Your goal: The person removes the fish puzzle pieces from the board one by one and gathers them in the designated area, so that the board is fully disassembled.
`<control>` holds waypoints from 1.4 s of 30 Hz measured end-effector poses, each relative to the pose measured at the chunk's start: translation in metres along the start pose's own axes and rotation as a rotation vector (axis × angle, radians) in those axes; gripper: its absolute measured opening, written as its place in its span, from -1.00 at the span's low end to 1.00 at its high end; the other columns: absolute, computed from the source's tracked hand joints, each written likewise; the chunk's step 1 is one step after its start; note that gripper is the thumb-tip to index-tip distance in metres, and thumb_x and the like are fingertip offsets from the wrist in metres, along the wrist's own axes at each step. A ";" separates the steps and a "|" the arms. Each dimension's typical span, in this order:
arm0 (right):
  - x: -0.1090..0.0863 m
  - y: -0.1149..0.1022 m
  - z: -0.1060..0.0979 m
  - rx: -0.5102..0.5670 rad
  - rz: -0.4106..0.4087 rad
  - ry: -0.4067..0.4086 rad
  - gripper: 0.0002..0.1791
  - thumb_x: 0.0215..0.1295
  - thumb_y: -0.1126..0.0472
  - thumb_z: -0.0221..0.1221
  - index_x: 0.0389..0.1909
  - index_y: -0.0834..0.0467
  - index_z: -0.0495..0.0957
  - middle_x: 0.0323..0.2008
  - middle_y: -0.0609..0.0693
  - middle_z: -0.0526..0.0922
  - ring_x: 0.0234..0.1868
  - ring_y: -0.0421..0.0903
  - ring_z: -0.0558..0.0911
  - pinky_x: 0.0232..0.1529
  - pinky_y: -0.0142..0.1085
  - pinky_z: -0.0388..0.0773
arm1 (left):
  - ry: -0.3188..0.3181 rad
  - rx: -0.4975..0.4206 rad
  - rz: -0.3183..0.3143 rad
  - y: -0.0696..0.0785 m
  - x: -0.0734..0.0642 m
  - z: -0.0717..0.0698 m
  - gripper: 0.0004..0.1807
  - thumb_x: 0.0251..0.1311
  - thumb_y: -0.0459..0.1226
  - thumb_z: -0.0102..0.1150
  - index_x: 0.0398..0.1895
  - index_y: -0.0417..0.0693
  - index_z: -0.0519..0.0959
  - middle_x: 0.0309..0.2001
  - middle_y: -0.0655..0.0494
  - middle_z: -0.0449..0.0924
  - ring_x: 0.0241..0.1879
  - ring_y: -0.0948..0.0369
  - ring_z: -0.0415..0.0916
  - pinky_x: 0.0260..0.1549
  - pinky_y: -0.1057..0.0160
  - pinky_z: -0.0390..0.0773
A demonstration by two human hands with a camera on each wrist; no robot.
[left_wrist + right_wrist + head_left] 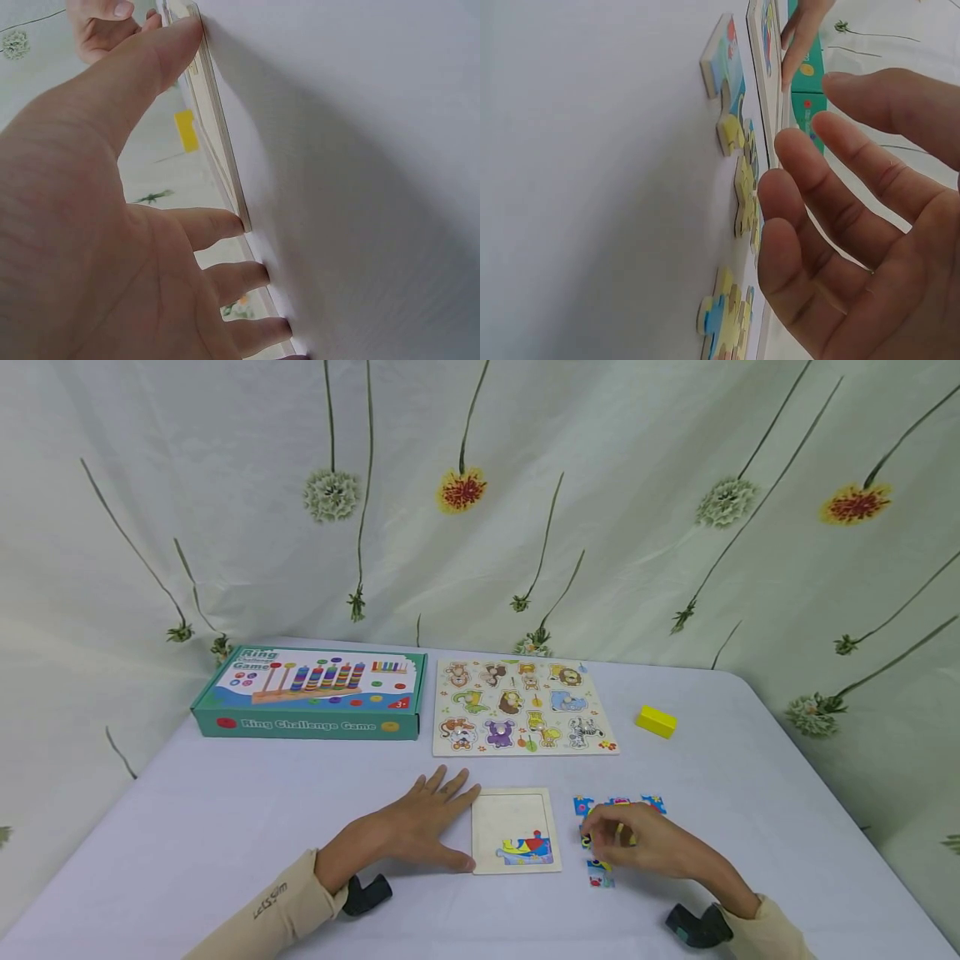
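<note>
A shallow wooden puzzle tray (504,814) lies at the middle front of the table. Joined colourful puzzle pieces (527,848) fill its lower right part. My left hand (420,818) spreads its fingers along the tray's left side, the thumb at the lower corner and the index finger at the upper one. To the right of the tray my right hand (645,839) hovers over loose jigsaw pieces (601,874), partly hiding them. Its fingers bend loosely, and the right wrist view shows nothing held between them. A jigsaw piece (727,64) with a red figure lies near those fingers.
Behind the tray lies an animal peg puzzle board (480,724). A green Ring Challenge Game box (307,727) stands at the back left. A yellow block (656,722) sits at the back right. A flowered cloth (630,527) hangs behind the white table.
</note>
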State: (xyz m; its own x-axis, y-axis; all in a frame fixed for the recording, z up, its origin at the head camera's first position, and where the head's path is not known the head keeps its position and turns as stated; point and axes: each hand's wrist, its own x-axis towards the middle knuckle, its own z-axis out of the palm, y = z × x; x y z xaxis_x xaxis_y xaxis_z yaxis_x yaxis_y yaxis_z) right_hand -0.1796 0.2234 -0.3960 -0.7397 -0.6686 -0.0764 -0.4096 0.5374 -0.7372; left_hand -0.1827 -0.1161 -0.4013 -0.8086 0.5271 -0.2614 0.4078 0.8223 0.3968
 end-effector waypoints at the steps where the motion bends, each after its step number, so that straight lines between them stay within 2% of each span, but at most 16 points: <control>1: 0.001 -0.001 0.000 0.002 -0.002 -0.002 -0.81 0.21 0.22 0.27 -0.15 0.06 0.57 -0.40 -0.20 0.59 -0.32 -0.26 0.52 -0.33 -0.39 0.54 | 0.001 0.001 0.001 0.000 0.000 0.000 0.06 -0.06 0.20 0.33 0.49 0.04 0.10 0.53 0.00 -0.11 0.50 -0.11 -0.33 0.41 -0.18 -0.19; 9: 0.005 -0.002 0.003 -0.020 -0.035 0.020 -0.82 0.21 0.21 0.28 -0.17 0.07 0.57 -0.38 -0.21 0.57 -0.33 -0.27 0.52 -0.33 -0.39 0.53 | 0.001 0.000 -0.001 0.000 0.000 0.000 0.06 -0.06 0.20 0.33 0.49 0.05 0.11 0.53 0.01 -0.11 0.50 -0.11 -0.32 0.41 -0.19 -0.19; 21: 0.012 -0.006 0.005 -0.018 -0.020 0.007 -0.78 0.21 0.20 0.29 -0.12 0.06 0.58 -0.35 -0.20 0.56 -0.32 -0.26 0.52 -0.32 -0.38 0.55 | -0.005 0.005 -0.007 0.001 0.000 -0.001 0.07 -0.06 0.21 0.32 0.50 0.06 0.09 0.53 0.02 -0.12 0.50 -0.10 -0.34 0.41 -0.17 -0.19; 33: 0.019 -0.010 0.009 -0.040 0.010 0.016 -0.75 0.20 0.20 0.29 -0.09 0.06 0.58 -0.22 -0.11 0.60 -0.26 -0.24 0.52 -0.26 -0.39 0.55 | -0.005 0.003 -0.007 0.000 0.001 0.000 0.07 -0.06 0.21 0.32 0.50 0.06 0.10 0.53 0.01 -0.12 0.50 -0.10 -0.34 0.41 -0.17 -0.20; 42: 0.025 -0.012 0.012 -0.031 -0.020 -0.004 -0.76 0.21 0.20 0.28 -0.09 0.05 0.58 -0.22 -0.11 0.60 -0.26 -0.24 0.53 -0.26 -0.39 0.55 | -0.013 0.005 -0.005 0.000 0.001 0.000 0.07 -0.05 0.23 0.31 0.50 0.07 0.08 0.54 0.02 -0.15 0.50 -0.09 -0.36 0.42 -0.15 -0.20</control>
State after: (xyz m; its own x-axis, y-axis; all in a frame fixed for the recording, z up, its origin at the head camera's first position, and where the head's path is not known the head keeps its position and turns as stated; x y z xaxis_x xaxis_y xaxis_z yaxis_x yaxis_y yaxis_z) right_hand -0.1864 0.1941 -0.3971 -0.7290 -0.6815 -0.0644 -0.4411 0.5396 -0.7171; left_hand -0.1838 -0.1160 -0.4014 -0.8053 0.5256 -0.2744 0.4058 0.8260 0.3912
